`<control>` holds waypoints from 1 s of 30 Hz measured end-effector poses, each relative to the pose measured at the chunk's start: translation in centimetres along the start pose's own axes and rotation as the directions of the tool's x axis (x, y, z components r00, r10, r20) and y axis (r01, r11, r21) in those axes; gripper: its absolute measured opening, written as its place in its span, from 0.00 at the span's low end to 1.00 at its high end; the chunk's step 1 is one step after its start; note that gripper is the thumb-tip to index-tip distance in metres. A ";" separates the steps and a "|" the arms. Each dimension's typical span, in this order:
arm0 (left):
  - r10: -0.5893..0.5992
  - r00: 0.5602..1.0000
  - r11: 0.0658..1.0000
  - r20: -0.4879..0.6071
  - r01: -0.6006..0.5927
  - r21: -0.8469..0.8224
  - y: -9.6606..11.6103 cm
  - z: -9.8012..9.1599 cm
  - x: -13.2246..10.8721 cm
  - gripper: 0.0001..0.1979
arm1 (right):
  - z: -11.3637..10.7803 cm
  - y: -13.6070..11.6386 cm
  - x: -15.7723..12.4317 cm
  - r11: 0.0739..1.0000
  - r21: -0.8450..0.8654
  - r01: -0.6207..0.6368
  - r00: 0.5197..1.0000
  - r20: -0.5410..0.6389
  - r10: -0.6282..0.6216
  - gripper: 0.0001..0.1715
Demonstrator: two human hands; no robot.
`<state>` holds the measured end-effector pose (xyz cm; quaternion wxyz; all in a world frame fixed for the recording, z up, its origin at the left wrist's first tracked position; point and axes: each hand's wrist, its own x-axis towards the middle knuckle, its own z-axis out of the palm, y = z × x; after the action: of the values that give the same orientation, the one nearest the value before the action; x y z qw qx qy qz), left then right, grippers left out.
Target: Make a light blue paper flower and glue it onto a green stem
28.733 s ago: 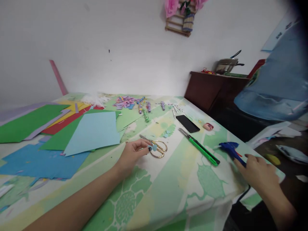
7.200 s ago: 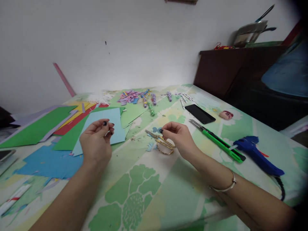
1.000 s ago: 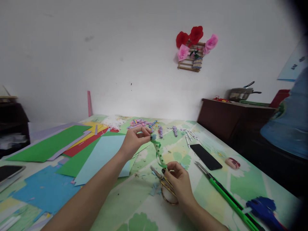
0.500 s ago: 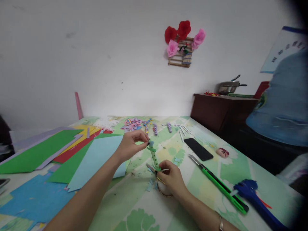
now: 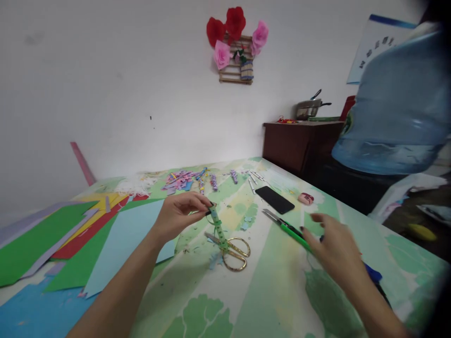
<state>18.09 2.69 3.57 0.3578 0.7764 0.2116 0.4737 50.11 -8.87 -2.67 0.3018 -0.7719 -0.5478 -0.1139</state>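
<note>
My left hand point(image 5: 183, 213) pinches the top of a slim green paper stick with dark dots point(image 5: 220, 233), with a loose curl of paper beside its upper end. The stick stands nearly upright, its lower end in front of the gold-handled scissors point(image 5: 230, 252) lying on the table. My right hand point(image 5: 334, 246), slightly blurred, hovers over the handle of a green utility knife point(image 5: 292, 233), thumb and fingers apart and nothing seen in them. Behind that hand lies a blue tool point(image 5: 372, 273), mostly hidden, which resembles a glue gun.
Coloured paper sheets point(image 5: 123, 239) cover the left side. Farther back are a pile of paper strips point(image 5: 179, 180), white shreds point(image 5: 137, 184), several decorated sticks point(image 5: 213, 182) and white sticks point(image 5: 252, 185). A black phone point(image 5: 275, 199) and a pinkish-red object point(image 5: 305, 198) lie to the right.
My right hand has let go of the scissors and moved right, above the knife and blue tool. The scissors now rest on the table. My left hand keeps the green stick; the view has turned right.
</note>
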 end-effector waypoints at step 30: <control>0.096 0.983 0.990 0.159 -0.111 0.089 2.2 2.4 -0.7 0.07 | -2.1 5.5 -1.8 0.982 -0.065 -0.179 0.984 -0.025 0.178 0.16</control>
<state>19.90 -0.06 4.08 0.3098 0.8372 0.1655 0.4192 54.82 -12.74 -3.78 0.2901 -0.8265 -0.4693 -0.1118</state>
